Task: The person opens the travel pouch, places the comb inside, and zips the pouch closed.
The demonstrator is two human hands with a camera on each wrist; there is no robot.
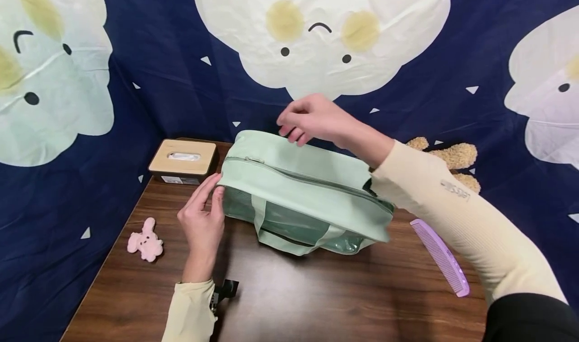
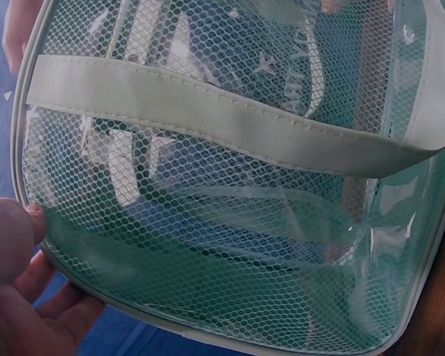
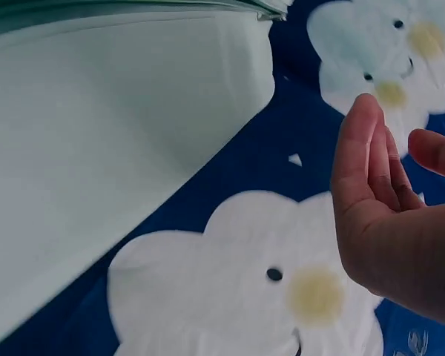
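A mint-green toiletry bag (image 1: 307,191) with a clear mesh front stands on the wooden table, its strap handle (image 1: 289,245) hanging forward. Along its top runs a zipper (image 1: 312,178), with the metal pull (image 1: 255,160) near the left end. My left hand (image 1: 203,221) grips the bag's left end, thumb on the front rim and fingers behind it, as the left wrist view shows at the bag's edge (image 2: 48,256). Above the back of the bag, my right hand (image 1: 312,118) hovers with loosely bent fingers and nothing in them. The right wrist view shows that hand (image 3: 389,200) apart from the bag.
A wood-topped tissue box (image 1: 183,158) stands at the back left. Nearer lies a small pink plush toy (image 1: 147,240). To the right are a purple comb (image 1: 441,256) and a tan fuzzy plush (image 1: 457,156), partly hidden by my right sleeve. Cloud-printed cloth (image 1: 158,55) hangs behind.
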